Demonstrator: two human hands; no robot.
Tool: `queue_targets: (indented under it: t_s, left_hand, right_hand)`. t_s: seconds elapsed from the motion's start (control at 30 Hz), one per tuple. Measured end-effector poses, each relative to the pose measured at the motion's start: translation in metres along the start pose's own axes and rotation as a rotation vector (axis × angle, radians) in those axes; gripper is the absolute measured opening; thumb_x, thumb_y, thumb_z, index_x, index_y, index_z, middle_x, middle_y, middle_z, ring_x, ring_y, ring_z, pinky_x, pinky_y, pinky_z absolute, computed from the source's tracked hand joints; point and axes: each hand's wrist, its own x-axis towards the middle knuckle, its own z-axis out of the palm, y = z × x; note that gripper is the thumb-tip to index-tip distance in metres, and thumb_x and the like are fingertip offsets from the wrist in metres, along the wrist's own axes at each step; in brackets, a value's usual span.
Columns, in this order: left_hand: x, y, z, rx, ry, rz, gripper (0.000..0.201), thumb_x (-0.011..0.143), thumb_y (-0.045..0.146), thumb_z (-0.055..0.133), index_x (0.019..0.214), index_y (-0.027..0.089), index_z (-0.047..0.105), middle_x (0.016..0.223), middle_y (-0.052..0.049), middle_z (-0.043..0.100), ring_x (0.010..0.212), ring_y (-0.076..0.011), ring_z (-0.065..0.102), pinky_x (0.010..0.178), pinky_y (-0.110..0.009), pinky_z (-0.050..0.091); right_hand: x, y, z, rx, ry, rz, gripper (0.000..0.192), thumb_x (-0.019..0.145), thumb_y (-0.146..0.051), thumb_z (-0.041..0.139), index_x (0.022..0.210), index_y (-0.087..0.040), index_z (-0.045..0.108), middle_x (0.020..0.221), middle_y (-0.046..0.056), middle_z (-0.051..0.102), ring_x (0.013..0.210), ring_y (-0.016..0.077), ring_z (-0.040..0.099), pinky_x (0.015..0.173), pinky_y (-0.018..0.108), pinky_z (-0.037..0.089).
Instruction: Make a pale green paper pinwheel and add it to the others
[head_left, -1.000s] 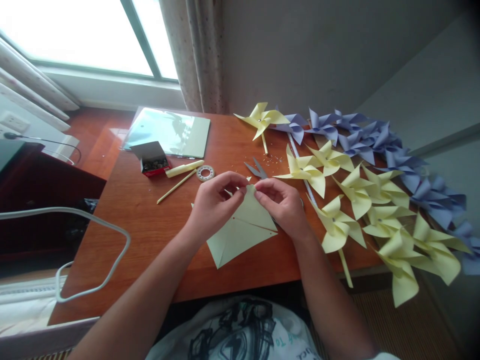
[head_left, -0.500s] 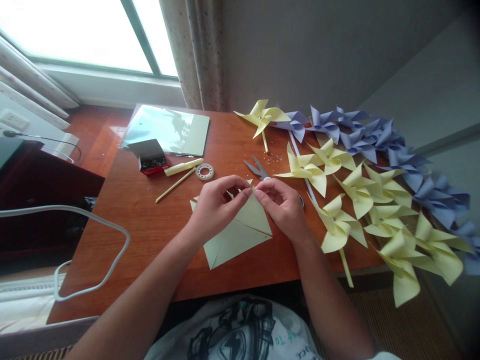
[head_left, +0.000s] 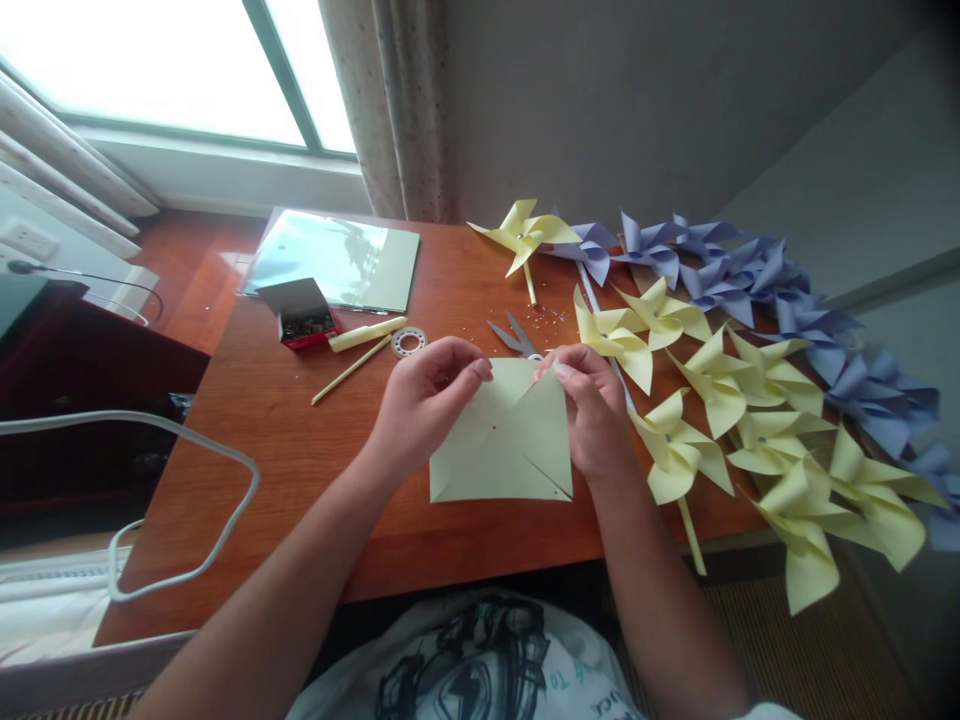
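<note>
A pale yellow-green square of paper [head_left: 510, 440] is in front of me, with slits running in from its corners and a small hole near its middle. Another small hole shows near its lower right corner. My left hand [head_left: 439, 395] is closed at the paper's upper left edge, thumb against fingers, and covers that corner. At the upper right corner, my right hand [head_left: 589, 405] pinches the sheet beside a slit. Just beyond the paper lie scissors [head_left: 516, 338] with their blades apart, their handles partly hidden by my right hand.
Yellow pinwheels [head_left: 675, 450] and purple pinwheels [head_left: 720, 280] crowd the right side of the wooden table [head_left: 285, 500]. On the left are a roll of tape [head_left: 409, 342], a thin yellow stick [head_left: 349, 370], a red box [head_left: 307, 325] of small dark pieces and a glossy flat packet [head_left: 337, 260].
The paper has turned so its lower edge lies level. My right hand has moved right along it, and the hands are farther apart. The pinwheels and tools stay where they were.
</note>
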Motion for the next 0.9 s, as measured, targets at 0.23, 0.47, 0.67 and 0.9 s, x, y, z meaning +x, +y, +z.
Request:
queue_targets:
  t_s: [0.23,0.47,0.67,0.9]
  left_hand:
    - [0.0030,0.0022,-0.0066,-0.163,0.137,-0.033,0.010,0.087,0.026,0.070,0.091,0.017,0.071,0.076,-0.002,0.068,0.058,-0.0102,0.053,0.051,-0.022,0.037]
    - [0.0040,-0.0037,-0.0047,-0.217,0.106,-0.147,0.026,0.085,0.028,0.071,0.107,0.016,0.071,0.081,-0.004,0.072,0.059,-0.0101,0.053,0.049,-0.021,0.034]
    - [0.0058,-0.0041,-0.0068,-0.281,0.097,-0.236,0.035,0.081,0.030,0.074,0.112,0.016,0.071,0.084,-0.006,0.074,0.058,-0.0101,0.054,0.049,-0.021,0.035]
    - [0.0061,-0.0013,-0.0063,-0.439,0.062,-0.322,0.042,0.078,0.030,0.078,0.116,0.013,0.070,0.081,-0.006,0.073,0.057,-0.0087,0.054,0.046,-0.019,0.034]
  right_hand:
    - [0.0042,-0.0002,-0.0020,0.054,0.178,-0.163,0.004,0.084,-0.024,0.059,0.080,-0.024,0.060,0.079,-0.001,0.061,0.075,0.0165,0.056,0.073,0.031,0.048]
    - [0.0048,-0.0016,-0.0013,0.053,0.243,-0.149,0.005,0.081,-0.028,0.061,0.079,-0.024,0.060,0.080,0.000,0.061,0.078,0.0183,0.059,0.078,0.033,0.050]
    - [0.0037,-0.0032,-0.0004,0.050,0.250,-0.117,0.006,0.080,-0.031,0.061,0.079,-0.026,0.058,0.080,0.000,0.061,0.077,0.0180,0.059,0.074,0.032,0.051]
    - [0.0027,-0.0033,-0.0021,0.081,0.246,-0.100,0.006,0.078,-0.031,0.063,0.079,-0.025,0.060,0.077,0.000,0.060,0.072,0.0168,0.058,0.067,0.030,0.049]
